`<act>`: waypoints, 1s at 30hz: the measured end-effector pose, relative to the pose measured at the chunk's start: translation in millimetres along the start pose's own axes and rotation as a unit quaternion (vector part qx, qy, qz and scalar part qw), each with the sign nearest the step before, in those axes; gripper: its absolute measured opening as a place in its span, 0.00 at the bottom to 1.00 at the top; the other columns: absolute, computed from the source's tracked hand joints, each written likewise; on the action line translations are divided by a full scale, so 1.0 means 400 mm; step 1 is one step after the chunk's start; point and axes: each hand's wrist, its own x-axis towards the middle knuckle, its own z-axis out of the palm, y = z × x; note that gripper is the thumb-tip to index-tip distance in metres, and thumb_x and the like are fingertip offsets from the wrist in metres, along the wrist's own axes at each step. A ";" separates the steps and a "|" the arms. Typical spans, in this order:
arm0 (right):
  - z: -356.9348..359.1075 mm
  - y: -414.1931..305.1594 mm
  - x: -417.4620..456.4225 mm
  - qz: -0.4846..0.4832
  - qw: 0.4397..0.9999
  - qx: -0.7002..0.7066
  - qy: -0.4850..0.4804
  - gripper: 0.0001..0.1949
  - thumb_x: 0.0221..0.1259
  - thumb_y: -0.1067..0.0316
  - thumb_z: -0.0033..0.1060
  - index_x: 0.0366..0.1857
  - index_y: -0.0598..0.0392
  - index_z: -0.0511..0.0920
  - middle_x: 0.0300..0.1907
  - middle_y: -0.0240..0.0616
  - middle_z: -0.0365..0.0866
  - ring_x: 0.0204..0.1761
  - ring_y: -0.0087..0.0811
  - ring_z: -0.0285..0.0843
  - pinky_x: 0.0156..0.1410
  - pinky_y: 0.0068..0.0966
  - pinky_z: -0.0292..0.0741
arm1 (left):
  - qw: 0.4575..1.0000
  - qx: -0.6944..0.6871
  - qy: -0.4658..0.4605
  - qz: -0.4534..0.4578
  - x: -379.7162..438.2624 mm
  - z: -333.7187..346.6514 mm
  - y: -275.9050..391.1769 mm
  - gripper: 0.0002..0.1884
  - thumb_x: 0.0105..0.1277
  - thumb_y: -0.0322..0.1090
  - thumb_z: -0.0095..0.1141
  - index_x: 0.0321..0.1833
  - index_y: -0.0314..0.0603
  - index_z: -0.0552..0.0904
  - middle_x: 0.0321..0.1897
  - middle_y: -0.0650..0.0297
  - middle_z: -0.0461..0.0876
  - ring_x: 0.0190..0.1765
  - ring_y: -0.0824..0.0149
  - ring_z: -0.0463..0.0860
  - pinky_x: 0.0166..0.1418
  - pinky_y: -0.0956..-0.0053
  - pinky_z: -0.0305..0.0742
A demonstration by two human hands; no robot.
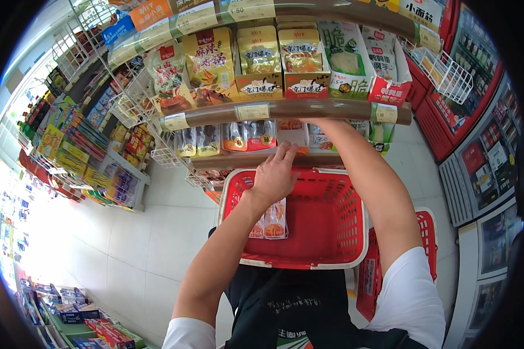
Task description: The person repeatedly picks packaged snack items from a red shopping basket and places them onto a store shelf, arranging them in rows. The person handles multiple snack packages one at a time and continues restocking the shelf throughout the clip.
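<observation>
My left hand (pixel 277 172) reaches over the far rim of a red plastic shopping basket (pixel 310 257), its fingertips at the front of a white display box (pixel 294 136) on the lower shelf. The thumb stands apart from the fingers, and nothing shows in its grasp. My right forearm (pixel 367 174) extends over the basket's right side. Its hand is hidden behind the brown shelf rail (pixel 314 109), above that same box. Inside the basket, flat snack packets (pixel 275 224) with orange pictures lie at the left, partly covered by my left forearm.
Boxed and bagged snacks (pixel 260 61) fill the shelf above the rail. Dark snack packets (pixel 249 135) stand left of the white box. Another red basket (pixel 427 235) sits at my right, near red drinks coolers (pixel 436 113). A stocked shelf (pixel 91 148) stands across the tiled floor (pixel 126 244).
</observation>
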 end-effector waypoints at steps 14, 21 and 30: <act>0.082 -0.015 -0.211 -0.284 0.929 -0.002 0.240 0.23 0.49 0.69 0.75 0.52 0.53 0.78 0.55 0.42 0.82 0.60 0.49 0.79 0.67 0.47 0.74 | 0.954 -0.196 0.226 -0.037 -0.024 0.036 -0.056 0.14 0.68 0.29 0.67 0.53 0.36 0.79 0.40 0.56 0.89 0.40 0.60 0.91 0.47 0.66 0.83; 0.094 -0.017 -0.277 -0.346 0.868 -0.010 0.357 0.04 0.54 0.70 0.68 0.32 0.54 0.83 0.51 0.37 0.81 0.59 0.41 0.77 0.66 0.43 0.73 | 0.944 -0.238 0.218 -0.060 -0.019 0.037 -0.067 0.14 0.68 0.28 0.66 0.53 0.36 0.78 0.40 0.57 0.88 0.42 0.62 0.90 0.48 0.68 0.84; 0.062 -0.048 -0.398 -0.374 0.840 0.009 0.393 0.07 0.54 0.68 0.70 0.36 0.51 0.87 0.42 0.30 0.84 0.43 0.31 0.79 0.46 0.30 0.74 | 0.940 -0.228 0.253 0.033 -0.068 -0.011 -0.018 0.16 0.64 0.21 0.64 0.55 0.39 0.86 0.50 0.53 0.85 0.47 0.58 0.89 0.53 0.67 0.84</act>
